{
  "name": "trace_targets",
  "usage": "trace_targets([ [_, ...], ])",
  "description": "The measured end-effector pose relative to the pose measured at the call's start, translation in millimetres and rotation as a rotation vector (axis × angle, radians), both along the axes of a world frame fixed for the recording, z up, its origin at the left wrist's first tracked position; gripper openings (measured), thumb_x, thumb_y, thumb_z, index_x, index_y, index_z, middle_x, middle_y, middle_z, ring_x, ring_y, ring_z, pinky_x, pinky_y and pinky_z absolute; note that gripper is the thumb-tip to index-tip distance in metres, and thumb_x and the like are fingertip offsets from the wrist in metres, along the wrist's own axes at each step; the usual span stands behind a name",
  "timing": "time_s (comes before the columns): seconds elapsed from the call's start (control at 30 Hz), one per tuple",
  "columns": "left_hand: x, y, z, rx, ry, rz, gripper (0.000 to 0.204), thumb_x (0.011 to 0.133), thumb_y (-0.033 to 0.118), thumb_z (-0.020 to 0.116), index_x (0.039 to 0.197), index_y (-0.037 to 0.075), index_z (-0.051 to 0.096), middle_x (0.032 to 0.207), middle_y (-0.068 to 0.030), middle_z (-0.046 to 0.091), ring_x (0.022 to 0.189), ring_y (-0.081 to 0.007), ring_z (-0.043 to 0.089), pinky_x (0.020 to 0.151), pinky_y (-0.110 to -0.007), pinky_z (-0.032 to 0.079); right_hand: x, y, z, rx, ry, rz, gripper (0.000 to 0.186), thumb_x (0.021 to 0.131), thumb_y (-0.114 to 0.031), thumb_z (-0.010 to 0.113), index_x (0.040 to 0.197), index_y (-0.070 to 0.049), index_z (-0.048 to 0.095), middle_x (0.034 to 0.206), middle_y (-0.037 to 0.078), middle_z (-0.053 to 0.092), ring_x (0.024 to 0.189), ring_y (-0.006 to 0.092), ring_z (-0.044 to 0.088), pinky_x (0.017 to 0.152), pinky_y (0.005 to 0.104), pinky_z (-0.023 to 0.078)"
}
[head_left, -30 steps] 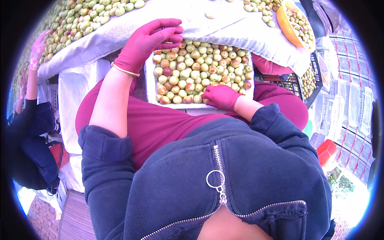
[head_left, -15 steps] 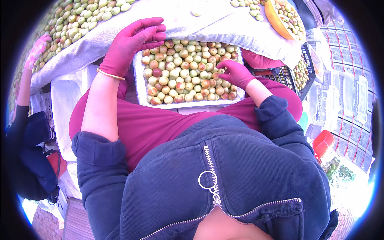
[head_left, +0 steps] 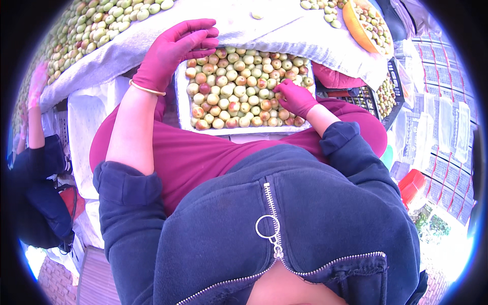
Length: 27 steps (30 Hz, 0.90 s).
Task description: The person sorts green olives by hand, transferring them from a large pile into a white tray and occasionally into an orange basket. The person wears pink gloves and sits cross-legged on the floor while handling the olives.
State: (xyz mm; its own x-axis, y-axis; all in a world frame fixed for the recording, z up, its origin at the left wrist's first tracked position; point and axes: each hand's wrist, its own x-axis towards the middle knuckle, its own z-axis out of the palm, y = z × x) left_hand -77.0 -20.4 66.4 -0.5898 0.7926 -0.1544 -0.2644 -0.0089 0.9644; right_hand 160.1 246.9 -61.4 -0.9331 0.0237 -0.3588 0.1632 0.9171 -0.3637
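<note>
Free air above the box [head_left: 183, 101] between left hand [head_left: 169, 52] and right hand [head_left: 297, 98] — cloth [head_left: 297, 39] beyond.

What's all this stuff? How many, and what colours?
Tray: one, white, between knees
Fruit: many, green and reddish, in tray
Fruit pile: one, greenish, upper left
Loose fruit: one, pale, on cloth
Cloth: one, white, beyond tray
Basket: one, orange, upper right
Crate: at least one, black, right
Bundle: one, reddish, right of tray
Containers: at least two, white, left
Unclear item: one, red, lower right
Panels: several, grey, far right
Co-worker's glove: at least one, pink, far left
Bracelet: one, cream, left wrist
Jacket: one, navy, torso
Trousers: one pair, maroon, legs
Left hand: one, magenta glove, tray's far left corner
Right hand: one, magenta glove, tray's right side
</note>
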Motion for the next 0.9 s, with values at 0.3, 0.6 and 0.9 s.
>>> trace_targets([
  [0.3, 0.6, -0.2, 5.3, -0.029, 0.006, 0.004, 0.037, 0.095, 0.018, 0.051, 0.129, 0.002, 0.051, 0.119, -0.0103, 0.060, 0.105, -0.0160, 0.061, 0.090, -0.029, 0.049, -26.4, 20.8, 14.8, -0.218, 0.121, -0.254, 0.033, 0.081, -0.013, 0.067, 0.113, -0.012, 0.061, 0.099, 0.008, 0.063, 0.082, 0.0198, 0.064, 0.075, 0.0313, 0.052],
  [0.6, -0.9, 0.8, 0.6, -0.025, -0.008, 0.002, 0.037, 0.094, 0.018, 0.052, 0.128, 0.002, 0.052, 0.117, -0.0097, 0.061, 0.104, -0.0158, 0.061, 0.091, -0.031, 0.050, -82.1, 2.4, -5.5, 0.117, 0.153, -0.051, 0.030, 0.077, -0.027, 0.066, 0.106, -0.019, 0.062, 0.101, 0.012, 0.058, 0.096, 0.0321, 0.058, 0.080, 0.0425, 0.049],
  [0.9, -0.7, 4.7, 1.3, -0.007, -0.019, -0.010, 0.037, 0.094, 0.018, 0.053, 0.127, 0.001, 0.053, 0.116, -0.0110, 0.061, 0.103, -0.0169, 0.061, 0.091, -0.032, 0.050, -65.9, 7.0, -17.2, -0.541, 0.284, -0.363, 0.031, 0.080, -0.006, 0.069, 0.107, -0.005, 0.053, 0.097, 0.004, 0.064, 0.086, 0.0103, 0.064, 0.075, 0.0254, 0.052],
])
